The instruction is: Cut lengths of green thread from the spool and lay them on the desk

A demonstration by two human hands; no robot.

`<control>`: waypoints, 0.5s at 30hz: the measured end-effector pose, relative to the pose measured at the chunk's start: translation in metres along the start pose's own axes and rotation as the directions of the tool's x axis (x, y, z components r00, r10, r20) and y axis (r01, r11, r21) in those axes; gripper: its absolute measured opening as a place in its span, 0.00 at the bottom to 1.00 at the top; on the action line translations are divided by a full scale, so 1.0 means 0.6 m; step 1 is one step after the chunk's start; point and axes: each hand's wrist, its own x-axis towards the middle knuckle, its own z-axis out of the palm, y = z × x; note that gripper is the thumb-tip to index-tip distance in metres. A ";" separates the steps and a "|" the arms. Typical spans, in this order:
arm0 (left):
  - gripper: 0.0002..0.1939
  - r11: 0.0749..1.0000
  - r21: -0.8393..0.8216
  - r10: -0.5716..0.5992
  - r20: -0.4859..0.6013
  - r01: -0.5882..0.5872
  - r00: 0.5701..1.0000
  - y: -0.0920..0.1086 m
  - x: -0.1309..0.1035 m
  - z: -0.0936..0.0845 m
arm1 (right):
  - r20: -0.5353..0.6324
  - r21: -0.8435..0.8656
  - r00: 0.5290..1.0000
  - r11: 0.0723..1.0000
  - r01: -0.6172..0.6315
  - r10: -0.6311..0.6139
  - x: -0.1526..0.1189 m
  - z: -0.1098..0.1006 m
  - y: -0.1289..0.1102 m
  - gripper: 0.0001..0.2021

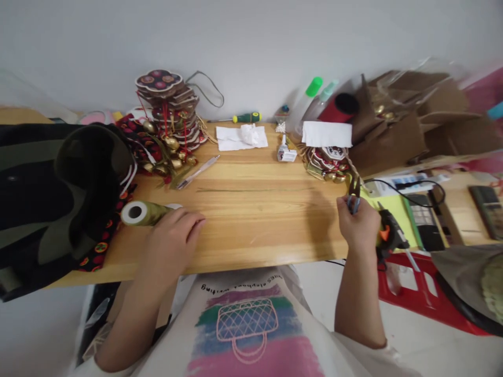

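While the person's left hand [176, 233] lies half curled beside the spool of olive cord [151, 213], its underside is hidden, so I cannot tell whether the fingers grip the spool or merely rest against it. The spool is on its side near the front left of the worktop [255, 230], one white end facing left. Well apart from it, the right hand [361, 225] is closed around small pliers [354, 195] with blue-grey handles, their head pointing away from the person; whether the jaws meet is too small to tell. A glue gun [394, 233] lies just right of that hand.

Slightly farther off, a thin strand [251, 189] runs nearly straight across the wood, touched by neither hand. With the tool held and the other hand at the spool, the step in hand looks like readying cord rather than cutting it. Any cut would call for the left hand to steady the strand and the pliers to be brought across to it.

Beyond lie a pen [198, 172] and, at the left, a stack of ornaments [161, 84] with gold bells [172, 144]. Farther right, white paper [327, 134] covers part of another ornament pile [328, 163]. Against the wall rests a screwdriver [247, 117].
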 end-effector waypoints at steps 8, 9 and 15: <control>0.13 0.983 0.174 0.061 -0.030 -0.055 0.998 -0.011 0.005 -0.008 | -0.016 -0.003 0.999 0.999 -0.040 0.040 0.006 -0.001 0.022 0.16; 0.14 0.981 0.182 0.064 -0.010 -0.061 0.998 -0.014 0.007 -0.008 | -0.015 -0.001 0.999 0.999 -0.038 0.038 0.007 0.000 0.025 0.17; 0.14 0.980 0.192 0.052 0.001 -0.051 0.999 -0.032 0.022 -0.013 | -0.004 0.014 0.999 0.999 -0.033 0.033 0.011 0.001 0.031 0.19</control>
